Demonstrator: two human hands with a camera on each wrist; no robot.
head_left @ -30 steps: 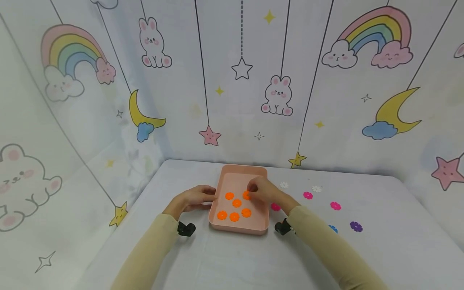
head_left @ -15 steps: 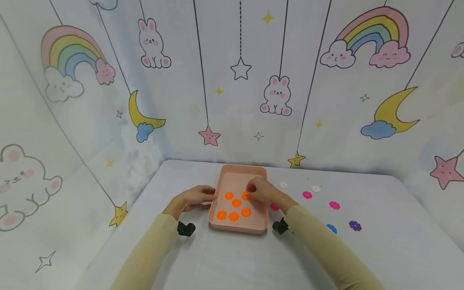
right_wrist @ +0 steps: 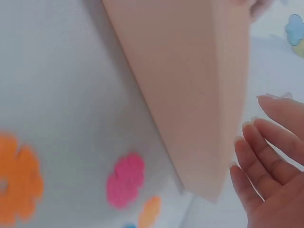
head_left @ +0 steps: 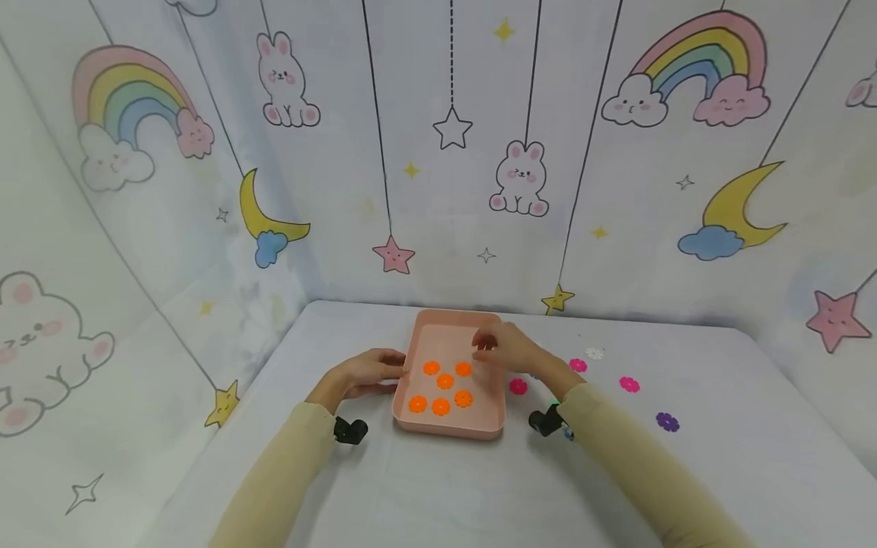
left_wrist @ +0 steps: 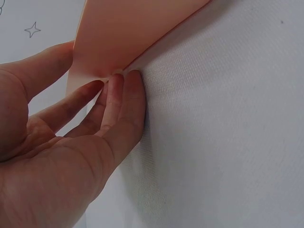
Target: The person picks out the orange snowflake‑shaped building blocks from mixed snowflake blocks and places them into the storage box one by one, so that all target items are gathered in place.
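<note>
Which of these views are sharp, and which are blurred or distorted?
Head view: evenly lit, fairly sharp, straight lines bent by the wide lens. Left wrist view: left hand and cloth weave sharp, the pink tray a plain bright surface. Right wrist view: soft focus, the pink flower and tray wall blurred.

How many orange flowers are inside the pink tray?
6. Back row: one at left, one at right. One in the middle. Front row: left, middle, right. The right hand above the tray may hide more.
</note>
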